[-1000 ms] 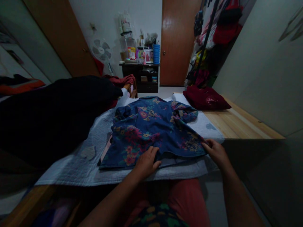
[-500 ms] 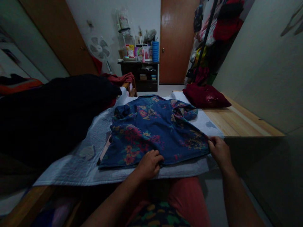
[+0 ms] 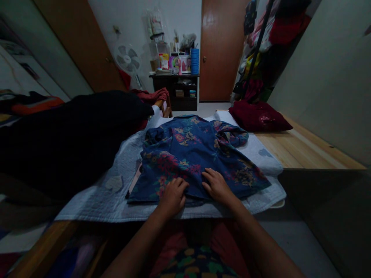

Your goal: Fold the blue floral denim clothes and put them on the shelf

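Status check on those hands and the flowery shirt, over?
Left hand, right hand on near part of floral shirt. Shirt spread out, sleeves bunched. Black cloth heaped at left, off it.

Two hands [image 3: 173, 196] [image 3: 218, 187], one floral shirt [image 3: 197, 148], one fan [image 3: 127, 58], two doors [image 3: 218, 58] [image 3: 78, 42].

Dim, with soft, blurry edges.

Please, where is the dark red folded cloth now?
In the head view, the dark red folded cloth lies at the right, beyond the floral shirt, partly on the bare wooden board.
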Motion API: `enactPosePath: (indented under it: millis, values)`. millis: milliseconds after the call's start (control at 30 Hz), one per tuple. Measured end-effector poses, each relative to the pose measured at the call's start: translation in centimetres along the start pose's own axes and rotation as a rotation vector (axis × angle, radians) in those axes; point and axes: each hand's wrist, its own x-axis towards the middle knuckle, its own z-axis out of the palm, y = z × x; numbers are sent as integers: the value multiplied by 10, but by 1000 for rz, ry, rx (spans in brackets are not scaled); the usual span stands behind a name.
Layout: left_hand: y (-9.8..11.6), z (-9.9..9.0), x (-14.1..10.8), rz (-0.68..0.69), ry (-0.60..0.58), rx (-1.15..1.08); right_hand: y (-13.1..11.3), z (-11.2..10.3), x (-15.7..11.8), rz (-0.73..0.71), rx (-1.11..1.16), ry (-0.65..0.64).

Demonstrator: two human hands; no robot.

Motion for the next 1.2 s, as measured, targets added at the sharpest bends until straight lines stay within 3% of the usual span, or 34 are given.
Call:
enactPosePath:
  millis: [233,433,600,733,833,933,1067,1133,1200]
  values:
    - [-56,-19,-23,-291,107,212,3,4,-2,16,-65,-98]
    - [-95,-33,-42,-427,112,285,-2,-1,-1,26,-62,-117]
    - [-106,-45,-50,-491,177,207,-2,-2,-2,25,-70,-111]
    - [-104,-56,-53,-694,336,66,1,1,-2,17,-74,-106]
    - [-104,-57,-56,-813,367,2,2,3,-2,21,-75,-101]
    - [-110,-53,-58,-798,379,-168,2,3,-2,15,-66,-89]
    - [-118,-55,-61,-661,371,-454,1,2,-3,17,-63,-87]
    - [-119,-62,-65,-614,392,-415,1,2,-2,21,-73,-95]
    - [-118,-70,-70,-586,444,-241,1,1,-2,20,-81,-103]
